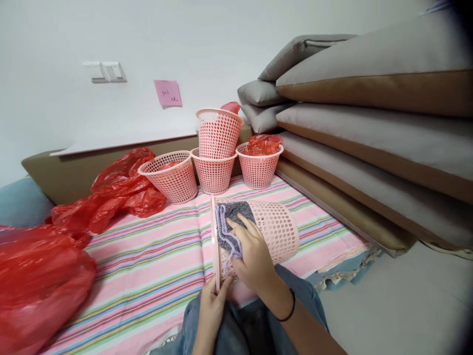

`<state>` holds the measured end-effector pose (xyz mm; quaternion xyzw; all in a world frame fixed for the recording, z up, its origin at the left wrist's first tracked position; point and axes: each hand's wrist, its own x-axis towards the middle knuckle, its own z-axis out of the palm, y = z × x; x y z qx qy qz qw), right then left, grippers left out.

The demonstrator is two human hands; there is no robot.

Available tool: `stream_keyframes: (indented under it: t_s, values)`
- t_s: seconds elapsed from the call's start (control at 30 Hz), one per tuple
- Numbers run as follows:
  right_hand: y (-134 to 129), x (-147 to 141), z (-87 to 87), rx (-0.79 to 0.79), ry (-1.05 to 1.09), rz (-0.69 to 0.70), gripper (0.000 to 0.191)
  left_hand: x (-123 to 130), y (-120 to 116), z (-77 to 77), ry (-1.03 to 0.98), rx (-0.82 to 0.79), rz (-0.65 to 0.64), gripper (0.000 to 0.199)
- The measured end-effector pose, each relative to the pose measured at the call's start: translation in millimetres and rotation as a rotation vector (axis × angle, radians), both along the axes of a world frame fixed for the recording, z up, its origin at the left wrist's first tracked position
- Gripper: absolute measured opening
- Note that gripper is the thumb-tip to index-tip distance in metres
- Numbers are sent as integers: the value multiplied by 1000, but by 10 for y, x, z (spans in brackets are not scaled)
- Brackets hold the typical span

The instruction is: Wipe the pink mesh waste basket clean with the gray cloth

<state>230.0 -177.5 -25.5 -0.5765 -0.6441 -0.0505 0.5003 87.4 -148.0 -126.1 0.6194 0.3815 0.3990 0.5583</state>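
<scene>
A pink plastic basket [279,229] with a lattice of holes lies on its side in front of me, its rim facing left. My left hand [213,298] grips the lower part of that rim between thumb and fingers. Over the basket's upper side, near the rim, lies a dark grey knitted piece [236,213] with wavy purple edging [223,229]. My right hand [251,249] rests on this piece, fingers stretched out and apart, pressing it against the basket wall. Loose purple yarn hangs under the right hand. The palm hides part of the knitted piece.
Upright pink baskets [212,175] stand at the back, one tilted on top, several holding red plastic bags. More red bags [44,291] lie on the left. Large grey cushions [369,128] are stacked at right. A striped cloth [148,276] covers the surface.
</scene>
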Motion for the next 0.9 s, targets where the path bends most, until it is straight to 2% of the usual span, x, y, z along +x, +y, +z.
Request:
stream_keyframes:
  t_s: [0.13,0.27,0.4,0.5,0.63,0.73,0.9]
  values:
    - [36,-17,12,-7,-2,-17,60,-15,10,83,42,6,-23,46]
    - [47,-30,-37,-13,-16,-5,65,18,104,271,126,35,-121,43]
    - [55,-26,-71,-12,-24,-7,69,140,196,385,47,67,-46,45]
    - [41,8,-85,4,-54,-4,65,188,191,326,40,68,12,49]
    - [-8,142,-158,37,-147,-24,55,139,124,145,97,38,73,59]
    - [-51,342,-274,45,-183,-109,52,102,96,59,128,40,114,67]
    - [-157,847,-499,-3,-145,-294,52,109,82,57,159,55,89,70]
